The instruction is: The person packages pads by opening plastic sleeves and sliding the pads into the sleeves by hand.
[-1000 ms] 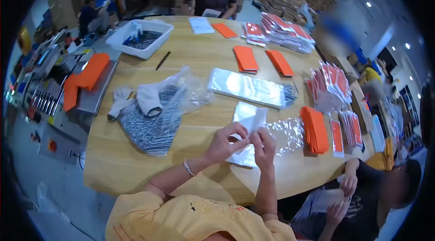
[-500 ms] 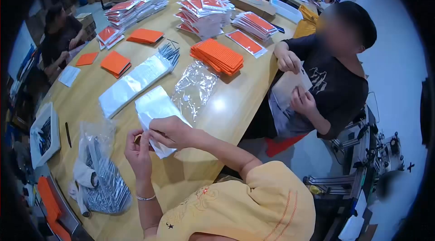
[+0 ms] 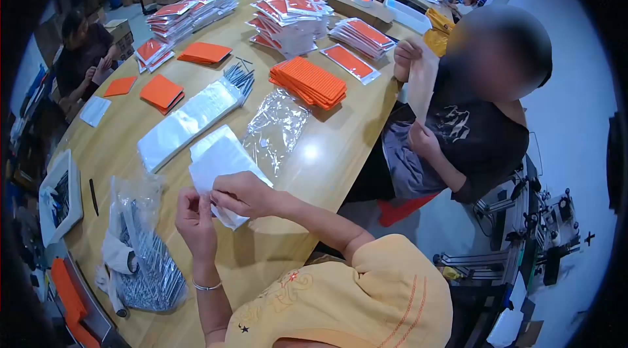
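Note:
Both hands are closed in a pinch close together, above the near part of the table. My left hand [image 3: 196,217] and my right hand [image 3: 241,194] hold a thin translucent plastic bag [image 3: 201,174] between them by its edge; the fingertips partly hide it. Right behind and beneath them lies a small stack of white plastic bags [image 3: 226,142]. A longer pack of clear bags [image 3: 186,122] lies beyond, with thin grey strips [image 3: 239,80] at its far end. Near my left forearm is a plastic bag of metallic-looking strips [image 3: 150,269].
An orange stack of ribbed pieces [image 3: 307,81], a crumpled clear bag [image 3: 278,127] and piles of packed orange pieces [image 3: 288,21] stand farther back. A white tray [image 3: 73,207] and a black pen [image 3: 93,196] lie left. A co-worker [image 3: 471,132] sits at right, holding a pale sheet.
My hands have stayed close together, and more of the translucent bag shows at my fingertips. The co-worker at right has raised the pale sheet upright. The view has shifted slightly.

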The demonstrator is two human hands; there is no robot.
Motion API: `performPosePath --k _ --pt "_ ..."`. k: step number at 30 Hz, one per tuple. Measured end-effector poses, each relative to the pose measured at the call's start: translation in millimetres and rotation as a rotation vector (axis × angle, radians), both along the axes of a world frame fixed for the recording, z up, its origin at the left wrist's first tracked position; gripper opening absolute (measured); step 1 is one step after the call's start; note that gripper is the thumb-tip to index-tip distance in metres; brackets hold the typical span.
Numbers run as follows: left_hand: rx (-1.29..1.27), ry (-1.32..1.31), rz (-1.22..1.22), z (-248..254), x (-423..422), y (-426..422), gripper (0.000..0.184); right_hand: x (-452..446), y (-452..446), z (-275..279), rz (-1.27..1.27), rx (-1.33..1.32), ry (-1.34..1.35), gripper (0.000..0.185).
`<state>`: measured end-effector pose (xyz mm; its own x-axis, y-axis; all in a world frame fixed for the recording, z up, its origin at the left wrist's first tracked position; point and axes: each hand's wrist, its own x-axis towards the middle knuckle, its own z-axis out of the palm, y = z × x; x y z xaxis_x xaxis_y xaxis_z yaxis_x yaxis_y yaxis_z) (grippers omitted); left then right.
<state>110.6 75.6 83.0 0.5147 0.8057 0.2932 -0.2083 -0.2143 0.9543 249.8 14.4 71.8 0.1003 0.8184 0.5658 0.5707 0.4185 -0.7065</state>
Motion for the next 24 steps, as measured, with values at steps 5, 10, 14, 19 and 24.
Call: performPosePath --k 5,10,14,19,24 --pt "0.089 0.093 0.016 -3.1 -0.4 1.6 0.003 -1.2 0.7 -5.4 -0.073 -0.016 0.005 0.010" --pt "0.083 0.093 0.030 -4.0 -0.9 3.9 0.002 -4.3 5.5 -5.4 -0.134 0.127 -0.167 0.009" --pt "-0.028 0.092 0.071 10.6 2.5 -2.7 0.002 -8.7 6.4 -0.5 -0.196 0.167 -0.293 0.010" --pt "-0.124 0.126 0.078 10.7 5.8 -2.7 0.005 -7.7 10.1 -6.1 -0.258 0.124 -0.348 0.012" --pt "0.072 0.227 0.101 -14.4 4.5 10.3 0.008 -8.3 15.1 -14.2 -0.279 0.071 -0.337 0.012"
